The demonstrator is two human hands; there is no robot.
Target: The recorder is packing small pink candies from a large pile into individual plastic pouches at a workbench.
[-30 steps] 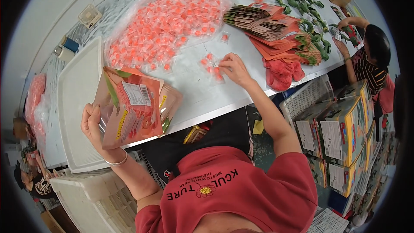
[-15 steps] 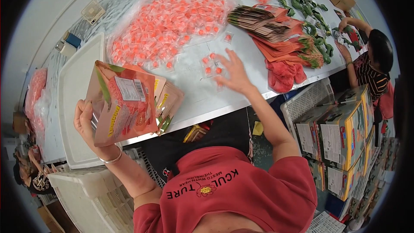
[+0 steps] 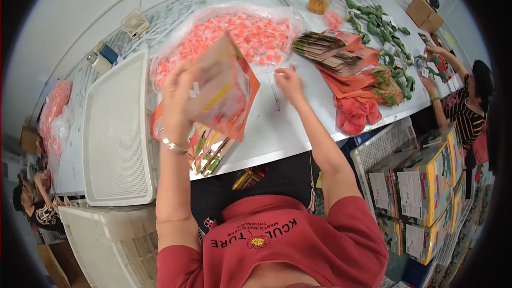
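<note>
Two hands, as I saw them:
left hand [image 3: 178, 93]: clamped on orange pouch [image 3: 226, 88], raised, blurred
right hand [image 3: 288, 81]: fingers together on table [image 3: 288, 133]; grip unclear
pink candy pile [image 3: 234, 34]: just beyond both hands

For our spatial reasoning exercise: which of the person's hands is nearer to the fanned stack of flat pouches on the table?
Right. The right hand rests on the table just left of the stack of flat pouches, apart from it. The left hand is farther left, raised and holding an orange pouch.

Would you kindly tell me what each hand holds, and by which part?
Left hand grips an orange printed pouch by its left edge. Right hand rests on the table; any hold is unclear.
</note>
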